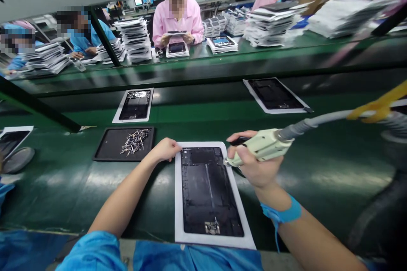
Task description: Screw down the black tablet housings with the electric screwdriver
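Right, the right hand's fingers are wrapped round a pale green handheld tool, its nose at the right edge of the black tablet housing, near the far corner; exact contact unclear. Left hand: fingers bent, tips bunched at the housing's far left corner; can't tell if they pinch anything. The housing lies flat on a white sheet on the green work surface, in front of the person. Long axis runs away from the body, far end leaning slightly left; the small board sits at the near end. Shallow shell, open side up, a pale strip running lengthwise inside. Left of it, a black tray holds a loose heap of small metal parts, mostly in its right half. Grey cable leads right from the tool. Beyond: two more housings on sheets, far left and far right; a person in pink across, holding a flat item.
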Available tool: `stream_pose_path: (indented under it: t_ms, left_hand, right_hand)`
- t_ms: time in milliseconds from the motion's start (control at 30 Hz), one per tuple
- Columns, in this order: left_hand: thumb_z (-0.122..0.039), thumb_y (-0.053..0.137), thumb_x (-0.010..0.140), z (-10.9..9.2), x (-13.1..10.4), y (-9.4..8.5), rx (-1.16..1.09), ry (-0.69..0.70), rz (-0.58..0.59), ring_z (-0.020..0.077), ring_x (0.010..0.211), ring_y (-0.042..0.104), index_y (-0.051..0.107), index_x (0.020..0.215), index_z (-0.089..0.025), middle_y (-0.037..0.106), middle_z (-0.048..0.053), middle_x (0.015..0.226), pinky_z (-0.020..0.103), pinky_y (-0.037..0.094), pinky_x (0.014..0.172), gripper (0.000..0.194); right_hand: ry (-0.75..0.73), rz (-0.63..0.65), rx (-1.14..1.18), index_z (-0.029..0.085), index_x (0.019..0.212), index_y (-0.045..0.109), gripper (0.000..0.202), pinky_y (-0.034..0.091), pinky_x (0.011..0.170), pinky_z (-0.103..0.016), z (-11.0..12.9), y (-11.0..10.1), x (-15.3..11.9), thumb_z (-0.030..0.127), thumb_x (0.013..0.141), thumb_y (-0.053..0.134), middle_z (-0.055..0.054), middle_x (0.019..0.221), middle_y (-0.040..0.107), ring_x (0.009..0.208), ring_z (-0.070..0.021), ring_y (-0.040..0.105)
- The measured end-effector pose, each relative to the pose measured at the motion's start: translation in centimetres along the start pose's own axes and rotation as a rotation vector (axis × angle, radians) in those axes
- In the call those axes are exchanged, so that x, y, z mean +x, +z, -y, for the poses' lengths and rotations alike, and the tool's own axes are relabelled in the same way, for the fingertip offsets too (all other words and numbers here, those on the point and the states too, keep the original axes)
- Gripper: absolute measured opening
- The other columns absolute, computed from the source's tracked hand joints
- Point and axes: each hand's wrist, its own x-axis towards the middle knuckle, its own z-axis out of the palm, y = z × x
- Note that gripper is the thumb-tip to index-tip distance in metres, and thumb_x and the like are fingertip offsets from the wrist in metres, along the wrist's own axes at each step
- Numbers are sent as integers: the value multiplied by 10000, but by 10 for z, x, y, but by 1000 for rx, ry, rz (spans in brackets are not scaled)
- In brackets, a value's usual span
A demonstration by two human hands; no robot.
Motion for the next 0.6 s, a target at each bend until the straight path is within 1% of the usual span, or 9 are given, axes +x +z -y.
stream_pose_path:
  t_ms: [100,200,300,367,433,600]
  left_hand:
    - [-297,633,823,0,5,-2,-76,-2,22,100,360,468,546,614,-185,483,-53,435,196,293,389,252]
    - [-274,663,808,-2,6,-3,-115,5,30,97,343,450,528,582,-188,456,-60,405,194,285,369,277]
    - [-302,664,822,-2,6,-3,-122,39,45,98,339,443,489,523,-191,445,-47,387,201,286,364,364]
    - [-340,667,831,-1,6,-3,-119,53,50,97,341,442,469,492,-189,447,-33,382,205,287,366,422]
    - [-358,671,836,0,7,-2,-128,56,50,96,345,443,462,483,-186,449,-25,385,206,288,369,445]
    - [-326,682,829,0,9,-2,-145,45,54,98,342,442,475,505,-183,460,-18,403,214,281,373,410]
  right_hand:
    - [11,100,120,234,1015,623,193,553,466,-294,-2,40,3,262,845,711,3,843,717,472,-128,625]
    - [11,179,128,228,994,633,195,574,509,-291,-13,77,5,272,825,719,-9,878,718,520,-124,638]
    - [9,241,97,222,953,646,164,597,580,-310,-28,102,5,288,817,711,-23,873,718,635,-159,686]
    - [8,252,85,221,948,645,165,607,619,-325,-37,111,4,302,819,709,-21,838,712,684,-181,706]
    - [3,245,71,223,957,638,186,611,640,-337,-44,115,4,307,811,718,-12,804,703,699,-193,715]
    - [2,239,54,231,976,629,201,611,655,-349,-52,119,3,297,809,717,3,756,687,708,-202,720]
